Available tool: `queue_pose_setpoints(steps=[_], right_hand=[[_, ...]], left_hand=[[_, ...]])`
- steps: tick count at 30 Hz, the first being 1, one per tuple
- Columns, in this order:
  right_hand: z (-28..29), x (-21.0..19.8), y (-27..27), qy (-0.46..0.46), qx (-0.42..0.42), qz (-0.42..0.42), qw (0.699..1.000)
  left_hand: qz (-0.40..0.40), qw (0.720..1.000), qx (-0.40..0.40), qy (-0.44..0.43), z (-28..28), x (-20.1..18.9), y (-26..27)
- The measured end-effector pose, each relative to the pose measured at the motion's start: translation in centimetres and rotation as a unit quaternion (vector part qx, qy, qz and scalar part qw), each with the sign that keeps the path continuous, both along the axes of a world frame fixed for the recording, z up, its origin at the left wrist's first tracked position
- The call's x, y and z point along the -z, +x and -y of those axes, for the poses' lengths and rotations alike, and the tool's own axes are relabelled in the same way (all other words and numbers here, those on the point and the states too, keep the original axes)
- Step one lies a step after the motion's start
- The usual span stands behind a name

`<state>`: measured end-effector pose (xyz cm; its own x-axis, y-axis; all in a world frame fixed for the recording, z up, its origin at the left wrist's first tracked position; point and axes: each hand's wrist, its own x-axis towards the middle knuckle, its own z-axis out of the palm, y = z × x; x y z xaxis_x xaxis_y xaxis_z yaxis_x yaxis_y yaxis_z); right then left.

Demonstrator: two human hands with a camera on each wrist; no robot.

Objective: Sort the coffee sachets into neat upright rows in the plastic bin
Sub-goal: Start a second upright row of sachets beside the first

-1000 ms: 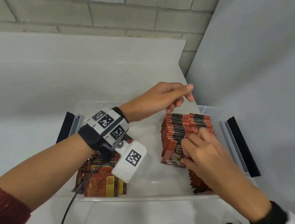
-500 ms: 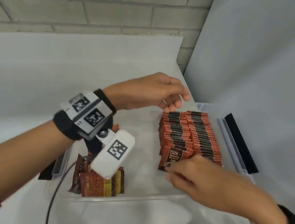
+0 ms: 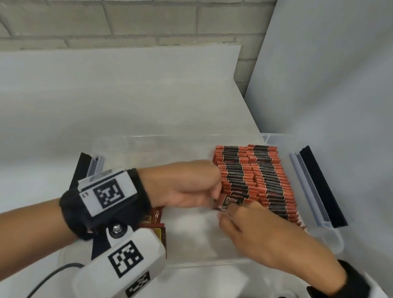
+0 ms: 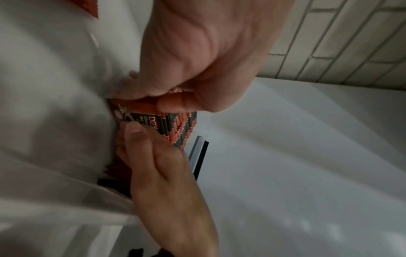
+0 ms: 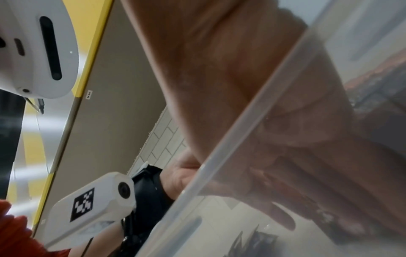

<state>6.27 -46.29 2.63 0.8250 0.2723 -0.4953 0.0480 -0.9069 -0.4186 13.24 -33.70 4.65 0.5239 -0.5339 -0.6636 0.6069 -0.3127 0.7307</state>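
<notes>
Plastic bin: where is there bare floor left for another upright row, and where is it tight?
Bare floor runs down the middle of the plastic bin, between the loose sachets at its left end and the upright rows, back to the far wall. It is crowded at the rows' near end, where the left hand and right hand meet on the front sachet.

Left hand point(image 3: 185, 187): you can't see its fingertips from the head camera; they are tucked behind the front sachet point(image 3: 229, 202).
Front sachet: your right hand point(image 3: 257, 233) covers its bottom part.
Loose sachets point(image 3: 157, 220): mostly hidden under your left wrist.
Right wrist camera: the plastic bin point(image 5: 241, 139) wall makes your fingers look foggy.
</notes>
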Motion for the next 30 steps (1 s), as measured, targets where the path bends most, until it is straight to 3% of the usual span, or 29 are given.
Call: queue_pose_setpoints(steps=[5,8,13,16,20,25,30], right_hand=[[0.4,-0.5,0.0,0.021,0.028,0.005,0.999],[1.0,-0.7,0.2,0.033,0.031,0.006,0.999],[1.6,-1.0,-0.2,0.042,0.033,0.007,0.999],[1.9,-1.0,-0.4,0.037,0.063,0.027,0.997],[1.6,-1.4,-0.1,0.026,0.079,0.058,0.995],[1.6,-1.7,-0.5,0.019,0.069,0.059,0.996],[1.2,-1.4,-0.9,0.015,0.044,0.072,0.996]], left_hand=[[-0.022,1.000,-0.010,0.018,0.4,-0.5,-0.3],[0.005,0.995,-0.077,0.071,0.5,-0.6,0.0],[-0.031,0.994,-0.095,0.032,0.5,-1.1,0.1],[-0.010,0.990,-0.120,0.078,0.2,-0.6,0.6],[-0.006,0.997,-0.073,0.037,0.4,-0.8,0.2],[0.032,0.992,-0.109,0.050,0.1,-0.9,0.7],[-0.023,0.999,-0.030,0.032,0.3,-0.9,-0.3]])
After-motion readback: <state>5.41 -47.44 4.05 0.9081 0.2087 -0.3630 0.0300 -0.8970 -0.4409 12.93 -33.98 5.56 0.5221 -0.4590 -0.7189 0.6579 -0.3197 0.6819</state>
